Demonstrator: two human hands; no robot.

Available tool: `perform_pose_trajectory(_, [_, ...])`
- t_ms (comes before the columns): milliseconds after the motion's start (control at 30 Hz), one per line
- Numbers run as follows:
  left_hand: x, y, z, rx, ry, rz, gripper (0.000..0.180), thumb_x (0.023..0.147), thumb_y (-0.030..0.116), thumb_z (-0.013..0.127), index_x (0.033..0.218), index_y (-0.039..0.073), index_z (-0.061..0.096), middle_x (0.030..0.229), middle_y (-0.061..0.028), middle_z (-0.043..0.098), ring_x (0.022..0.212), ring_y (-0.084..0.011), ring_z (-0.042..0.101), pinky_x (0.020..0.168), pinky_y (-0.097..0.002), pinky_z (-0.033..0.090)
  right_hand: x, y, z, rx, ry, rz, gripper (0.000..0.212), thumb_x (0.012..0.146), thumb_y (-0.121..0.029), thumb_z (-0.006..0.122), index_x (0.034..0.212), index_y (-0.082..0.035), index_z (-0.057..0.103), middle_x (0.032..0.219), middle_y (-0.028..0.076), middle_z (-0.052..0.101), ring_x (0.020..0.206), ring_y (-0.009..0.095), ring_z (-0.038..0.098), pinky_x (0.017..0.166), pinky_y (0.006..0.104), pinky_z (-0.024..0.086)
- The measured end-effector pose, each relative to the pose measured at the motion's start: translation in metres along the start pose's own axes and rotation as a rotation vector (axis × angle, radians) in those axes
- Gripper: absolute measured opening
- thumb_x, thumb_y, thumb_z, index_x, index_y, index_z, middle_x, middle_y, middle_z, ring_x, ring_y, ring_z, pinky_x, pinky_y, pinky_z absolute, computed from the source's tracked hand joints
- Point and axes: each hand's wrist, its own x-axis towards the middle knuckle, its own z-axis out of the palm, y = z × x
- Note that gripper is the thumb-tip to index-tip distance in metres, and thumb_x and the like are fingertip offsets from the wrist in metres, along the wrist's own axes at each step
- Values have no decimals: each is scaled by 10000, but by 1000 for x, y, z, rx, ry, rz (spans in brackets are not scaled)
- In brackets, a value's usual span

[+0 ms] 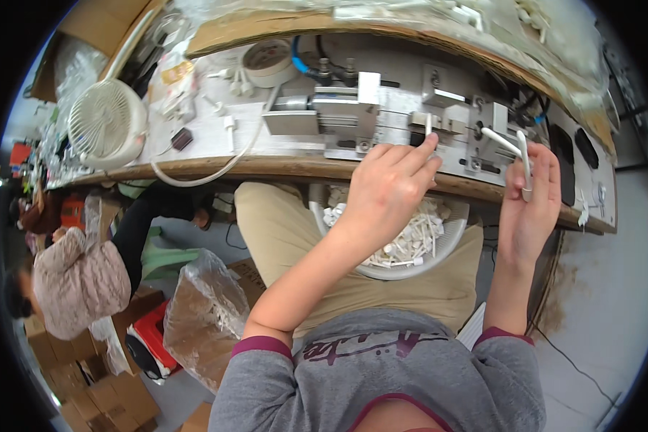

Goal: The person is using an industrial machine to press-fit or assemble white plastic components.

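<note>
My left hand (pixel 390 189) reaches to the metal fixture at the bench edge, its fingers curled in. Its fingertips are at a small white plastic piece (pixel 429 124) that stands at the fixture's block (pixel 450 127); the thumb side is partly hidden. Farther right, my right hand (pixel 527 216) is raised with its fingers closed round white stick-like plastic parts (pixel 502 142), one pointing left and one running down along the fingers. In my lap a white basket (pixel 389 273) holds many loose white plastic pieces (pixel 410 245).
Left of the fixture sits a metal clamp unit (pixel 345 111) with a blue hose (pixel 297 56). A white fan (pixel 108 122), a tape roll (pixel 268 61) and a white cable stand farther left. Cardboard (pixel 266 34) edges the back. Another person (pixel 83 281) sits at left, near boxes and a plastic-lined bag (pixel 205 317).
</note>
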Motion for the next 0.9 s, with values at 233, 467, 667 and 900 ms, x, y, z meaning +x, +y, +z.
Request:
perform_pose_trajectory(233, [12,-5,-1,103,-55,-28,217,738,124,781,944,75,736,1205,-61,706,692,-171,678,652,-300,497,-12,-11,5,285,-32,129,288,1035,-156,439,1197,67,521,924,72,517,774,103,446,668,238,377])
perform_pose_trajectory(467, [18,-2,-5,67,-120,-142,247,721,162,801,962,123,763,1164,4,723,637,-218,675,603,-302,530,-16,-5,14,190,27,144,437,1010,-53,462,1413,111,418,1291,169,534,955,139,553,795,260,454])
perform_pose_trajectory(667, [20,-2,-7,91,-169,-128,307,722,198,809,1012,113,754,1172,-20,721,619,-216,681,613,-308,541,-23,5,17,56,21,23,438,1012,-54,529,1426,55,439,1381,159,541,1081,168,607,890,272,512])
perform_pose_trajectory(900, [29,26,-15,-258,145,39,504,684,105,847,1155,47,676,1047,-86,704,717,-199,685,638,-308,551,-36,21,42,-138,-107,-140,396,1031,-46,490,1411,57,454,1335,177,575,1216,227,589,1002,337,498])
